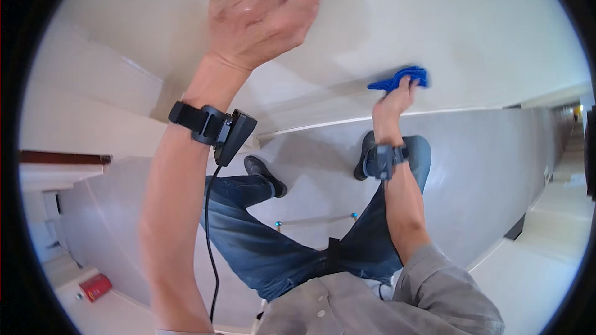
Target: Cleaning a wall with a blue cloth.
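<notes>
My right hand holds a bunched blue cloth against a smooth off-white wall, low down near the floor. Higher on the same wall is my left hand, palm towards the surface with the fingers apart and nothing held. Its fingertips run out at the top of the view, so I cannot tell how firmly it touches. A black strap with a device sits on my left wrist, its cable running down the forearm. Another strapped device is on my right wrist.
My knees are spread on either side, with black shoes on the grey floor. Two blue-tipped posts stand between my legs. A red container lies at the lower left. To the left, a pale ledge meets the wall.
</notes>
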`<state>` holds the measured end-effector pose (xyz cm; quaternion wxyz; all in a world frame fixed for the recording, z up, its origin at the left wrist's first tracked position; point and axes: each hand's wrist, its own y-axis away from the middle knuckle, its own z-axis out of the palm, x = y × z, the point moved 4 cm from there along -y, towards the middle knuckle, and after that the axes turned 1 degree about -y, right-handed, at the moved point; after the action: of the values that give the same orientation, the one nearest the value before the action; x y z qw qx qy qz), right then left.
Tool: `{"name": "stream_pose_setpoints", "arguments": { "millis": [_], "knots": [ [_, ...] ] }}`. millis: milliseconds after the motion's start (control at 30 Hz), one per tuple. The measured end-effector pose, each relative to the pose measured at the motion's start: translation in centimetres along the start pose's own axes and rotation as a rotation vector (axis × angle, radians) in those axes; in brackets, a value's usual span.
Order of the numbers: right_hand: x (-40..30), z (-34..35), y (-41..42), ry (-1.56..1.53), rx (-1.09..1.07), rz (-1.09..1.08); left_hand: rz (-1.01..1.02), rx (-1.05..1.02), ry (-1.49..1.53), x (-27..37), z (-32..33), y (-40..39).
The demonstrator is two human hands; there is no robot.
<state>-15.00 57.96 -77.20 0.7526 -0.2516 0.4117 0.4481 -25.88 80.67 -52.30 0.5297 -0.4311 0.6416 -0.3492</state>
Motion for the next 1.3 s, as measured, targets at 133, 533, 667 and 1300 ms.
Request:
{"name": "stream_pose_setpoints", "arguments": {
  "millis": [133,533,667,1300],
  "knots": [
    [-6.1,4.5,3.6,0.649,-0.566,-1.146,0.004,0.057,0.088,0.0,1.2,0.7],
    [8.6,-0.9,6.4,0.996,-1.601,-2.023,0.042,0.086,0.043,-0.7,0.8,1.2],
    [13.7,-4.6,5.4,1.071,-1.904,-1.849,0.052,0.125,0.089,-0.5,0.9,1.5],
    [-8.6,15.8,9.9,0.755,-0.905,-1.714,-0.001,-0.157,0.361,-3.4,-5.9,2.5]
  ]
}}
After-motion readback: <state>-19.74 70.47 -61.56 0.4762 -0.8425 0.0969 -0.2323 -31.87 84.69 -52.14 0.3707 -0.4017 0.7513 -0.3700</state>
